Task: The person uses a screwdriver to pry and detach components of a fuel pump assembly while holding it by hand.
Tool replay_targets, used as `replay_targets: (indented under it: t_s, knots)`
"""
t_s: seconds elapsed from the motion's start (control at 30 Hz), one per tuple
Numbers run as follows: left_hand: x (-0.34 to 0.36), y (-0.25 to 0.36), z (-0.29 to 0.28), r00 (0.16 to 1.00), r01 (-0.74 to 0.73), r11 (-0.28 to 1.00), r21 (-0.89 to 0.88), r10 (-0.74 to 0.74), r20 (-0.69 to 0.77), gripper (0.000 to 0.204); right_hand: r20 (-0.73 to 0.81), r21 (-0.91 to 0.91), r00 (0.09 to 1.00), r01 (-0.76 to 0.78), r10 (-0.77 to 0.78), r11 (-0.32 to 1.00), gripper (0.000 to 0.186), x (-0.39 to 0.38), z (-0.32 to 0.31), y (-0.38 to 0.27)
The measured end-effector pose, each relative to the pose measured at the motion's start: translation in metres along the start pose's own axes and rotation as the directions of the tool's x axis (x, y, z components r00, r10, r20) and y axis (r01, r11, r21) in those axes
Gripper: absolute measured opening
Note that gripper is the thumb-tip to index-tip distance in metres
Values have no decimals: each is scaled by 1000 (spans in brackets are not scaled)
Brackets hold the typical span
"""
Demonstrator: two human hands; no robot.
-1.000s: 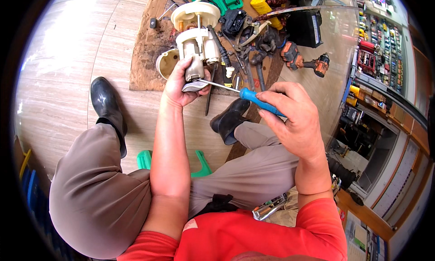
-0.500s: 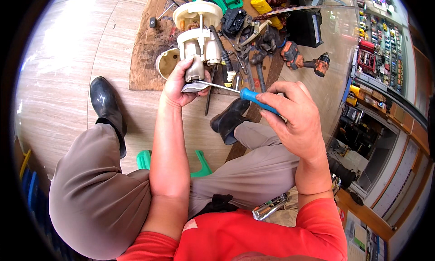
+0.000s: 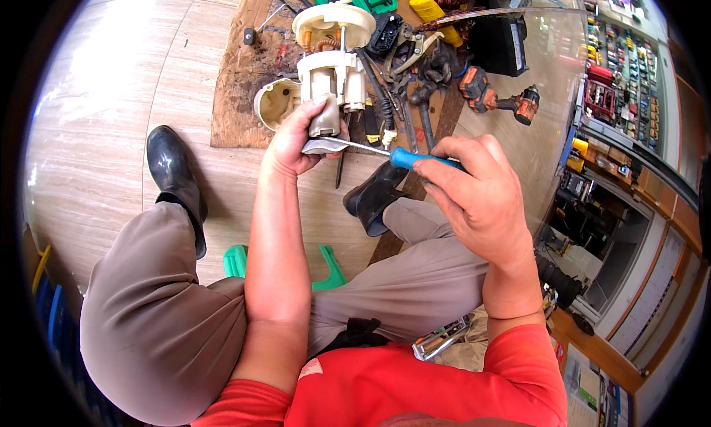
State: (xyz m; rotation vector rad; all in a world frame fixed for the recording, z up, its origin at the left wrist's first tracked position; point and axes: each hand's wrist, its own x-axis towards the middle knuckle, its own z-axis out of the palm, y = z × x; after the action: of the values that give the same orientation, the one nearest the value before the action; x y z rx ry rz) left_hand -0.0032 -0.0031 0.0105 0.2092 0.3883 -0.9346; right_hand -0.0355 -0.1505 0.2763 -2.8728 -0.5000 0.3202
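Fingers (image 3: pixel 444 168) of the right hand (image 3: pixel 481 197) pinch the screwdriver (image 3: pixel 415 159), its shaft pointing between nine and ten o'clock to the six-o'clock end of the housing (image 3: pixel 323 64); the left hand (image 3: pixel 291 144), partly hidden, curls around that end. A cup (image 3: pixel 280 105) sits at its eight o'clock.

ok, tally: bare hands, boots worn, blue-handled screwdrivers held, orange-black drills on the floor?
Hands: 2 (left hand, right hand)
Boots: 2 (left boot, right boot)
Blue-handled screwdriver: 1
Orange-black drill: 1
Total: 6
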Motion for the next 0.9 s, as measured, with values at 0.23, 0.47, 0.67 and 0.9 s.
replay_targets:
  t_s: [0.23,0.47,0.67,0.9]
  knots:
    - [2,-4,-6,993,-4,986,-166,23,115,47,38,72,999,-13,11,997,32,-3,-9,6]
    - [3,-4,-9,975,3,982,-188,38,218,55,37,99,999,-21,17,995,36,-2,-11,6]
    - [4,-5,-9,972,20,970,-242,38,232,63,-2,138,999,-32,33,990,36,-2,-10,7]
    - [5,-6,-13,975,11,970,-241,43,217,59,-19,165,998,-56,60,985,35,-4,-10,9]
